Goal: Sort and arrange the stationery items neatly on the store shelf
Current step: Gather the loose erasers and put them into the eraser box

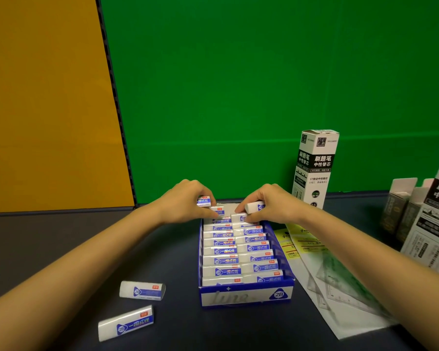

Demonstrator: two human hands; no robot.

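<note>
Head view: left hand (185, 201) pinches an eraser (203, 201), right hand (271, 203) grips another eraser (254, 207), both above the blue box (246, 296).

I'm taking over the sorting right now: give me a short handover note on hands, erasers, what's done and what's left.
Left hand grips an eraser at the far end of the blue box. Right hand grips a second eraser there too.
Done: two rows in the box, almost full.
Left: seat both held ones, then box the farther loose eraser and the nearer loose eraser lying on the table left of it.
</note>
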